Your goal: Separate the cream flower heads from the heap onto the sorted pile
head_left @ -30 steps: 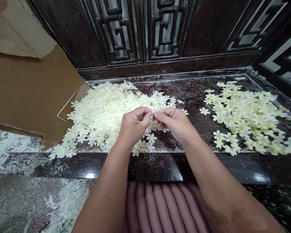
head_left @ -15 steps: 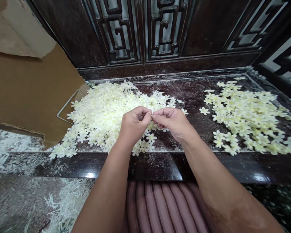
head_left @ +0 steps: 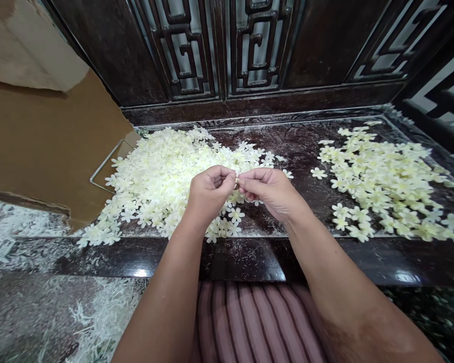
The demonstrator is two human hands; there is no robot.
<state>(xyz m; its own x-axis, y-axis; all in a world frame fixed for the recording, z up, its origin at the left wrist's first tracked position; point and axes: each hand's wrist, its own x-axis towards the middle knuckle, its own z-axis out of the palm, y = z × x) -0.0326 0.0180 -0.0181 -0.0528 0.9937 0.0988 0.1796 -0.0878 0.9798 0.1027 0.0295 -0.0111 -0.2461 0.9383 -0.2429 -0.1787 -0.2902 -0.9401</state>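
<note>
My left hand (head_left: 211,194) and my right hand (head_left: 269,193) meet fingertip to fingertip above the edge of a large heap of white-and-yellow artificial flowers (head_left: 155,171). Both are closed in a pinch. Between them a small pale flower piece (head_left: 236,181) shows, mostly covered by the fingers, so its exact shape cannot be made out. Off to the right lies a second, looser pile of the same five-petalled flowers (head_left: 386,181), with a single flower (head_left: 319,173) lying apart at its left side.
The flowers lie on a dark wooden bench (head_left: 242,257) with a carved lattice back (head_left: 257,50). Brown cardboard (head_left: 45,146) with a metal wire handle (head_left: 102,169) stands at the left. White shreds (head_left: 106,312) litter the floor and the bench's left end.
My fingertips have parted slightly, and the small pale piece between them shows more. Arms and both flower piles stay where they were.
</note>
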